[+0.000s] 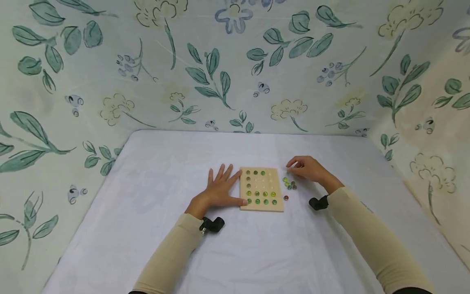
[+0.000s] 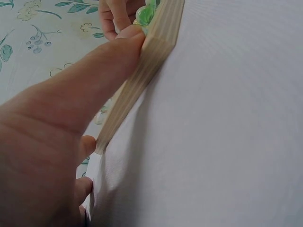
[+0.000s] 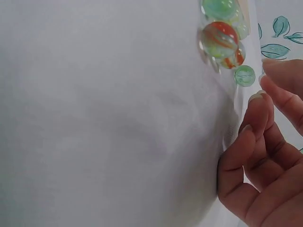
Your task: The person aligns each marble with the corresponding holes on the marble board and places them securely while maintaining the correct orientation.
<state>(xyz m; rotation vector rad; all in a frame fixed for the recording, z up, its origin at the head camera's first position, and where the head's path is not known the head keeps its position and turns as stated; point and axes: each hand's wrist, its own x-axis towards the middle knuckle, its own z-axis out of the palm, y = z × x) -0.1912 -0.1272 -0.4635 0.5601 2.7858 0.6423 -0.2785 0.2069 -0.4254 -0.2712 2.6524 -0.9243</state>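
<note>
A square wooden board [image 1: 261, 208] lies on the table with green, yellow-green and dark marbles in rows of hollows. My left hand [image 1: 219, 192] is spread at its left side. The thumb [image 2: 106, 61] presses the near left corner, by a green marble [image 2: 145, 15], and the index fingertip touches the far left edge. Right of the board lies a small cluster of loose marbles [image 1: 289, 184]. Just beyond them hovers my right hand [image 1: 308, 168], its fingers loosely bent. In the right wrist view, a green marble [image 3: 245, 75] lies close by the fingertips, with no marble visible between them.
One brownish marble [image 1: 286, 198] lies apart, close to the board's right edge. A white cloth [image 1: 176, 163] covers the table. Floral fabric [image 1: 227, 73] hangs behind and at both sides. Each wrist carries a small black camera [image 1: 318, 203].
</note>
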